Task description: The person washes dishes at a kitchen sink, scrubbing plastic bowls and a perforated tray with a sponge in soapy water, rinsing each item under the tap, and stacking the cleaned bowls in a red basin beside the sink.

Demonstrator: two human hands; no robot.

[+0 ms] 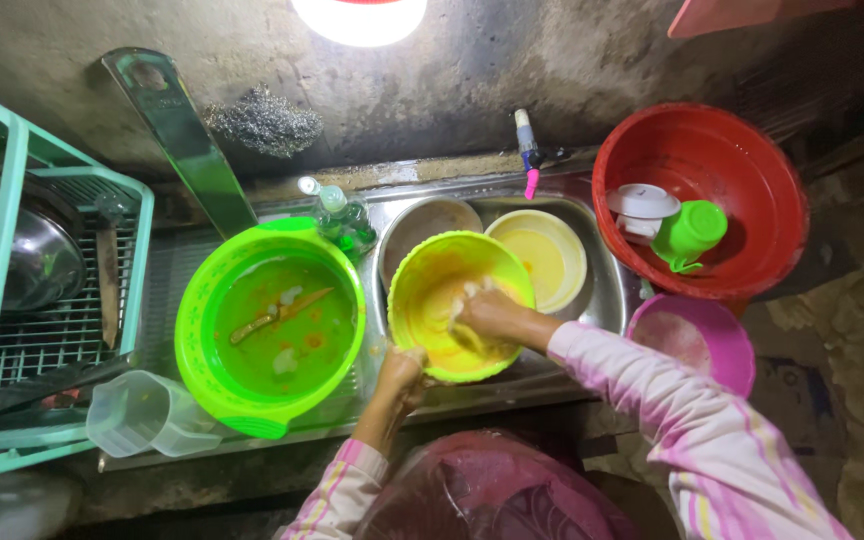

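Observation:
A yellow-green plastic bowl (432,275) is tilted over the steel sink (607,290), smeared orange inside. My left hand (401,376) grips its near rim from below. My right hand (487,313) is inside the bowl, fingers closed on something pale and soapy that I cannot make out, pressed against the inner wall. Both arms wear pink striped sleeves.
A large green basin (270,328) of murky water with a utensil sits left of the sink. A yellow bowl (542,255) and steel bowl (427,222) lie in the sink. A red tub (702,200) with a green cup, a pink bowl (694,340), a clear jug (147,412), a dish rack (42,300), a soap bottle (342,220).

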